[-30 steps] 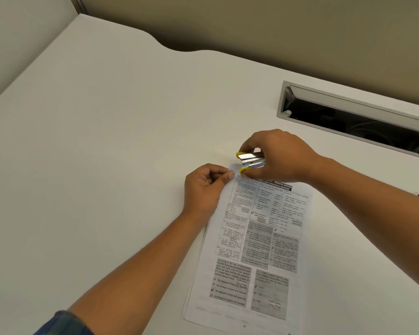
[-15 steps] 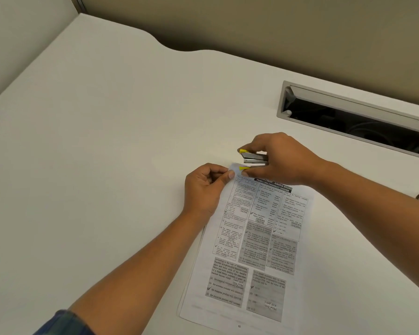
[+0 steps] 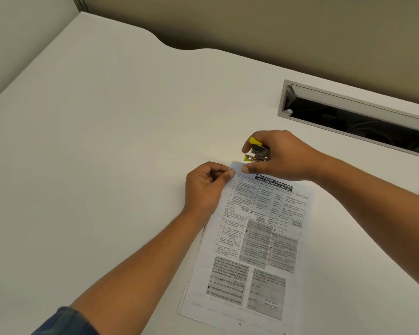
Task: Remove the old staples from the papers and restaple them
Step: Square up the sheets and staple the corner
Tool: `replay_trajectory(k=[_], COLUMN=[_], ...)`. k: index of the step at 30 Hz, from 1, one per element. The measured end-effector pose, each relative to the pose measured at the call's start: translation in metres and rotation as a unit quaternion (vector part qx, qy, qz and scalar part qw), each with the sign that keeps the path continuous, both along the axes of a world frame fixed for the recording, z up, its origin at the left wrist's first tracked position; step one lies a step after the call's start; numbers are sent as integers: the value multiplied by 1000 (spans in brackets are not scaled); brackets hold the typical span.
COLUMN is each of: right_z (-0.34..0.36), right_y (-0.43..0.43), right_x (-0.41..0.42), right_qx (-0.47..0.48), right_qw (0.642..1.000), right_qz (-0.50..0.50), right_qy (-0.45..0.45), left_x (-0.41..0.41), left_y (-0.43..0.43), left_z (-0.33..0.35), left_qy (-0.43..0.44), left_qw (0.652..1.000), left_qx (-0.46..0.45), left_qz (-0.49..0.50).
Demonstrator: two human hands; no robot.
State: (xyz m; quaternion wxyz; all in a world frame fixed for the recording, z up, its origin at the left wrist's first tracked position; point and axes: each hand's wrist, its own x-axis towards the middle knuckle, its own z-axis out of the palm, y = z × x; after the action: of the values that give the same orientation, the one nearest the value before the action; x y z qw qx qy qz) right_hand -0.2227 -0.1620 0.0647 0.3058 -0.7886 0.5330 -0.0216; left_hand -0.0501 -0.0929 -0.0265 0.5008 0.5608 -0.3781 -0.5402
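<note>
The stapler (image 3: 256, 152) is yellow with silver metal, the papers (image 3: 252, 240) white with black print, grey shaded boxes and a black title bar, the counter (image 3: 121, 141) plain off-white, the sleeve (image 3: 63, 321) blue.

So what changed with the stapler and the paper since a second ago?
The right hand lifted the yellow stapler slightly off the papers' top-left corner, and its mouth now gapes wider. The papers' near end slid a little leftward. The left hand still pinches that corner, and the stapler stays gripped.
</note>
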Motion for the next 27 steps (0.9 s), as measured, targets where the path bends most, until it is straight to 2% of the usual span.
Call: replay_trajectory(k=[4, 9, 14, 19, 27], right_z=[2, 3, 4, -3, -11], right_y=[3, 6, 2, 1, 4], right_x=[-2, -2, -3, -1, 6], right_qx=[59, -35, -114, -99, -64], right_qw=[998, 997, 989, 981, 981], right_qz=[-3, 55, 84, 142, 163], right_qy=[-18, 38, 47, 91, 89], left_x=[-1, -1, -1, -1, -1], left_y=[0, -1, -1, -1, -1], left_z=[0, 0, -1, -1, -3], left_qy=[16, 4, -13, -4, -6], left_qw=[1000, 1000, 1000, 1000, 1000], left_qx=[5, -4, -7, -13, -26], left_qz=[7, 7, 4, 6, -1])
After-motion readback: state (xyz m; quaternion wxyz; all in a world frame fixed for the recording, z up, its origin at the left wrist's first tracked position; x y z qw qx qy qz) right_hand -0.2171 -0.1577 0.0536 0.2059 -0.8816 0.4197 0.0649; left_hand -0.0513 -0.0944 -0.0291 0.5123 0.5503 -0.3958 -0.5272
